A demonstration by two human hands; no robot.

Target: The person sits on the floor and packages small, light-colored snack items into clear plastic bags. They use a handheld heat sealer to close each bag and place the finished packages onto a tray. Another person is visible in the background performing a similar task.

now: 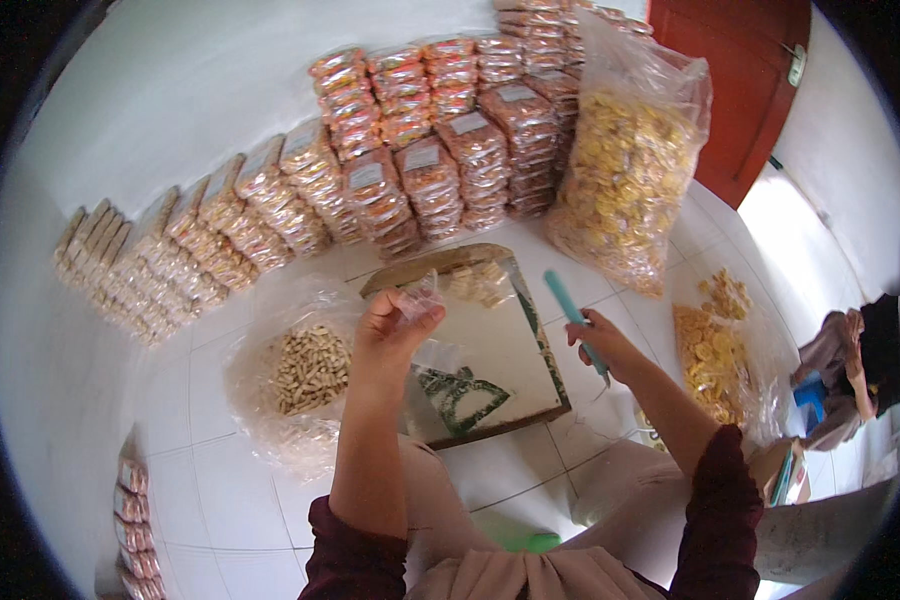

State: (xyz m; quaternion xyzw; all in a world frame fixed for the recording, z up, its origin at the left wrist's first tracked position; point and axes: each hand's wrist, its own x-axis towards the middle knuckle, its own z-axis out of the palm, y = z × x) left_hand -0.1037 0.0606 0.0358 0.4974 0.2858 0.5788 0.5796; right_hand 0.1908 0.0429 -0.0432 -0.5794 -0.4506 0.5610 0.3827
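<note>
My left hand point(397, 322) pinches a small piece of clear plastic point(422, 294) above the left part of a low white board point(495, 352) with worn, dark edges. In my right hand point(604, 341), right of the board, is a long turquoise tool point(570, 307) with a thin tip at its lower end; its exact kind I cannot tell. Near the board's back edge lies a clear bag of pale snack sticks point(480, 283). Another piece of clear plastic point(441, 355) rests on the board, below my left hand.
A large open bag of snack sticks point(311, 367) stands left. Stacked snack packs point(427, 165) line the wall. A tall bag of yellow chips point(622, 157) stands back right, an opened one point(712, 360) right. Another person point(855, 367) sits far right, near a red door point(727, 90).
</note>
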